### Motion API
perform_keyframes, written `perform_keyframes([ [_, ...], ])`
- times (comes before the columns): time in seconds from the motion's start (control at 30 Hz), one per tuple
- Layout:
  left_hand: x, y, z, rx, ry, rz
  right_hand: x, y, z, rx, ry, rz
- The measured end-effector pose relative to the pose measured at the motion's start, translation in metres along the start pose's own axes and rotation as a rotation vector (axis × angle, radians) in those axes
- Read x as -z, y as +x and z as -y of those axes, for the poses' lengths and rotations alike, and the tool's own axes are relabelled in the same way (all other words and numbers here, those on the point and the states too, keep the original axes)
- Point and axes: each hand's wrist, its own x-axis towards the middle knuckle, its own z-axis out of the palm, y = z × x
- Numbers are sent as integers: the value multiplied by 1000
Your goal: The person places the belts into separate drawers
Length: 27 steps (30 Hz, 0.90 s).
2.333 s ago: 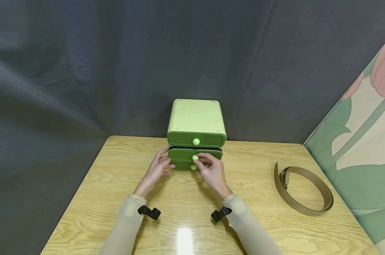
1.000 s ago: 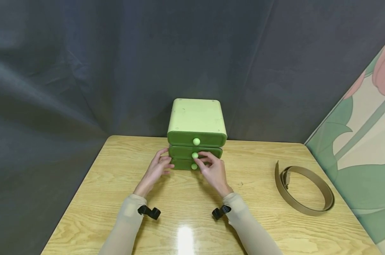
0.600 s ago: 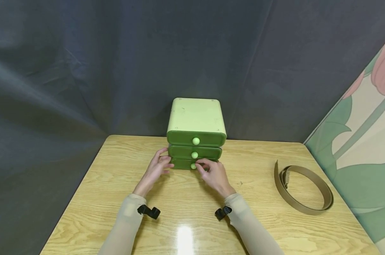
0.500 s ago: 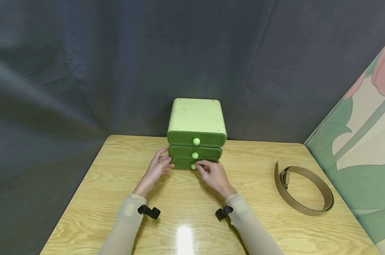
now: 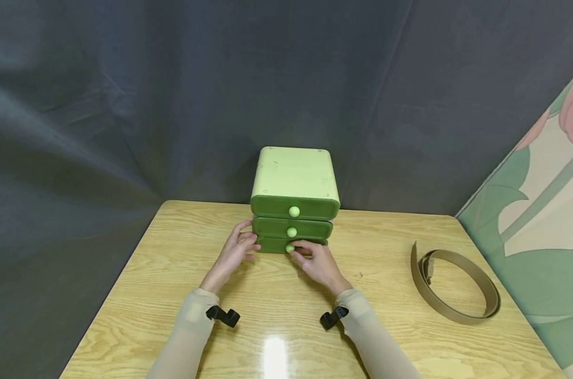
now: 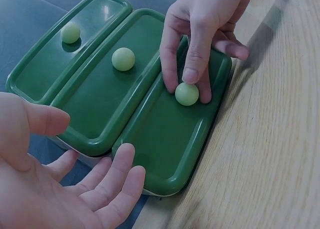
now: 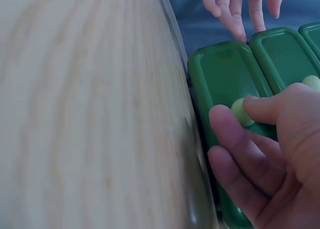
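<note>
A small pale-green drawer unit (image 5: 296, 171) with three dark-green fronts and round light-green knobs stands at the table's back edge. My right hand (image 5: 319, 266) pinches the bottom drawer's knob (image 6: 187, 94) between thumb and fingers. The middle drawer (image 6: 107, 89) and the top drawer (image 5: 272, 206) sit closed, their knobs free. My left hand (image 5: 231, 258) is beside the unit's left side, fingers spread and loosely bent. In the left wrist view its fingertips (image 6: 125, 154) are right at the left ends of the middle and bottom drawers.
A coiled tan belt (image 5: 438, 302) lies on the right of the wooden table (image 5: 163, 316). Behind the unit hangs a dark grey curtain (image 5: 286, 79). A flower-patterned panel (image 5: 552, 210) stands along the right side.
The middle drawer, slightly out at first, has gone in. My right hand has let go of its knob and moved down to the bottom knob. My left hand has stayed in place.
</note>
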Motion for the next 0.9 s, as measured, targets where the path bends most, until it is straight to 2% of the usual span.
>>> perform_keyframes([
  [0.27, 5, 0, 0, 7, -4, 30, -3, 3, -5, 4, 43, 0],
  [0.5, 10, -2, -10, 23, 2, 93, -3, 5, -5, -2, 91, -10],
  [0.9, 11, -9, -21, 47, 4, 123, -2, 6, -5, 1, 106, 17],
])
